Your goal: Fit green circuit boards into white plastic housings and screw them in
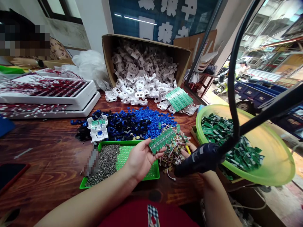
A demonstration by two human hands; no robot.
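My left hand [141, 159] is closed on a strip of small green circuit boards [162, 140], gripping its near end above the green tray [155, 172]. My right hand [188, 150] is mostly hidden behind a black tool handle [201, 159] on a black cable; its fingers curl at the pile of wired parts [174, 149], and something yellow shows between them. Just beyond lie blue and black small plastic parts [142, 121] and two white housings [98, 129].
A tipped cardboard box [109, 53] spills white plastic housings onto the wooden table [47, 157]. A lime bowl [272, 148] of green boards sits at right. The green tray holds small screws [106, 162]. White trays with red wires [47, 90] stand far left, beside another person. A dark phone [10, 175] lies near left.
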